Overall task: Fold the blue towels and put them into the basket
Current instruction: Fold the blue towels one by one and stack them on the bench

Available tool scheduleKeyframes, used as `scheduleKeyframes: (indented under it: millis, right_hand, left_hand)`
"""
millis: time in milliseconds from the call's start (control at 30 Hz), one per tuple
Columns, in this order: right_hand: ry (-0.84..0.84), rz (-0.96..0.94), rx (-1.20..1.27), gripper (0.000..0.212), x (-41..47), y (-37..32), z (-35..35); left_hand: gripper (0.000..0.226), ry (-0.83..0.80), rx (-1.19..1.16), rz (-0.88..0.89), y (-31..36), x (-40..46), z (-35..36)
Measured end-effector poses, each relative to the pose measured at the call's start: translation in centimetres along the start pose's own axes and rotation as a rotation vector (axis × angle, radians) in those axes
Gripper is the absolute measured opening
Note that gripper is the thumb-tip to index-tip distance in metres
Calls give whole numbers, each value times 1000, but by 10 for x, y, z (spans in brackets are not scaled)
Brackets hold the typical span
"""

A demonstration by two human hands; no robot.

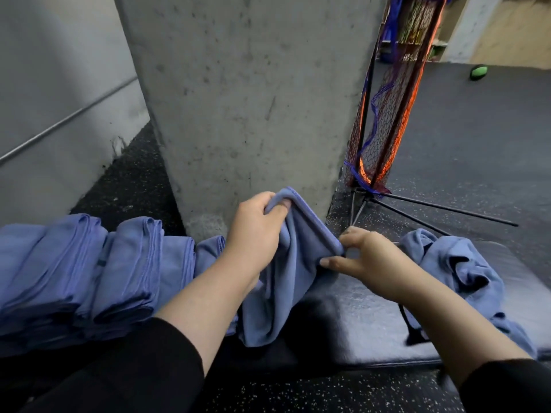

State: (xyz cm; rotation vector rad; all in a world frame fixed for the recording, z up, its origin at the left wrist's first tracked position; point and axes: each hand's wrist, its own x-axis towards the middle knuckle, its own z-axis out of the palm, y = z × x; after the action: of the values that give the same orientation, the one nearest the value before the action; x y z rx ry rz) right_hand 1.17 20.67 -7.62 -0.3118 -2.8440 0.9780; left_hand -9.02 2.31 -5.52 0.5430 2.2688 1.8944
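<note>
Two bare forearms in pushed-up black sleeves (125,365) reach forward from the bottom of the view. The left hand (256,228) curls its fingers around the top corner of a blue towel (286,281), lifting it. The right hand (369,260) pinches the same towel's stitched edge between thumb and fingertips, just to the right of and slightly lower than the left hand. The hemmed edge runs taut between the two hands, and the rest of the cloth hangs in loose folds below them, over a dark padded mat (372,317) that lies on the speckled black floor (328,391). To the left of the left hand, a row of folded blue towels (89,272) leans in stacked bundles. To the right of the right hand, a crumpled pile of unfolded blue towels (459,269) rests on the mat. Beyond the hands rises a grey concrete pillar (244,99). Beyond and to the right of the right hand stands a tall mesh net (384,114) on thin black legs, and farther off a small green ball (478,72) lies on the floor.
</note>
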Motion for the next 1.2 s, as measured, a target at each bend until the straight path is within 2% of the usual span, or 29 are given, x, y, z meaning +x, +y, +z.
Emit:
scheduleKeyframes:
  millis: [133,300,367,433,533,600,700,800,867,967,1100,1200]
  right_hand:
    - [-85,42,210,22,-5,6,-6]
    - [-46,182,-92,12,-10,11,-18]
    - [36,253,-156,21,-15,16,-27]
    - [176,296,-17,32,-21,21,-36]
    - [362,332,440,29,-31,13,-46]
    - [416,329,668,26,-41,-2,-53]
    - [584,162,828,25,-58,-27,-70]
    - [755,80,799,27,-68,-42,-83]
    - [720,145,721,28,-70,-40,-76]
    - [579,284,597,27,-68,-29,-62]
    - [501,419,595,32,-58,-20,-52]
    - [443,449,577,33,-46,-10,-37]
  left_hand:
    - [36,118,-24,36,9,-2,-10]
    - [30,245,-75,58,14,-3,-29]
    - [27,305,-57,93,17,-3,-38]
    - [26,309,-34,93,20,-5,-45]
    - [19,232,60,28,14,-8,-55]
    - [25,187,11,5,16,-14,-59]
    - [26,153,-213,90,36,-26,-61]
    - [20,117,-355,176,56,-33,-65]
    - [17,138,-248,126,52,-36,-67]
    - [16,142,0,-6,27,-34,-67]
    - [18,65,48,-118,3,-27,-66]
    - [24,44,91,-153,-13,-19,-61]
